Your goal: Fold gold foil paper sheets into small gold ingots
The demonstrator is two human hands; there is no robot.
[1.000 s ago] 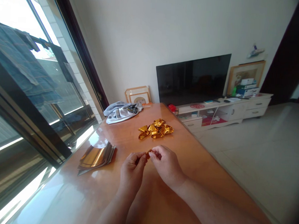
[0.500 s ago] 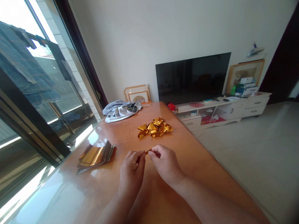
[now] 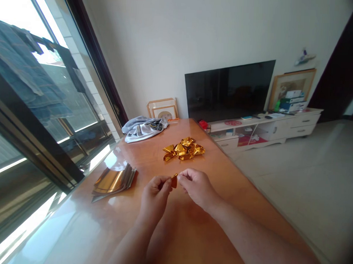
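My left hand (image 3: 156, 192) is closed around a piece of shiny gold foil wrapper (image 3: 174, 181); one flared end sticks out past the thumb and fingertip, and the rest is hidden in the grip. At the right edge of that flared end, my right hand (image 3: 195, 185) has thumb and forefinger pinched together on the foil. Beyond both hands, several gold-wrapped candies with twisted ends (image 3: 184, 149) lie in a small heap. A stack of gold foil sheets (image 3: 111, 182), curling at its edges, rests to the left of my left hand.
Everything lies on a glossy brown table (image 3: 206, 236). A grey cloth bundle (image 3: 144, 129) sits at its far end, before leaning picture frames (image 3: 162, 107). A television (image 3: 229, 89) stands on a white cabinet (image 3: 298, 126) beyond. Sliding glass doors (image 3: 86, 99) are on the left.
The flared foil end now shows between my hands, where only a thin edge showed before. My right fingertips have shifted slightly away from the left ones.
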